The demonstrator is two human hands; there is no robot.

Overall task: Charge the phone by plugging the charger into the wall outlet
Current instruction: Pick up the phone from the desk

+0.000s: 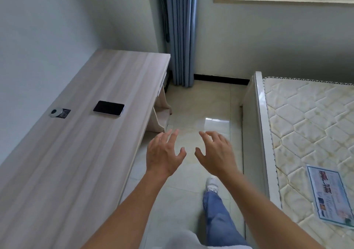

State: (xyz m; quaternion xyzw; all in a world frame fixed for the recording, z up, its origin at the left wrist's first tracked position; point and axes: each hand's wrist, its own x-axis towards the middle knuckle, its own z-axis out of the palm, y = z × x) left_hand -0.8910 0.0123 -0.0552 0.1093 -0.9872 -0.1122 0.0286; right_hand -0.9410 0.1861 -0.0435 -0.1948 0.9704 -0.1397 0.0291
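Observation:
A black phone lies flat, screen up, on the long light-wood desk against the left wall. Left of it rests a small round silver-and-black object on a dark card; I cannot tell what it is. My left hand hovers over the floor just off the desk's right edge, fingers spread, holding nothing. My right hand is beside it, also open and empty. Both hands are well short of the phone. No charger, cable or wall outlet shows.
A bed with a bare quilted mattress fills the right side, a printed leaflet lying on it. A tiled aisle runs between desk and bed toward a blue curtain and a window sill. My jeans leg and white shoe stand in the aisle.

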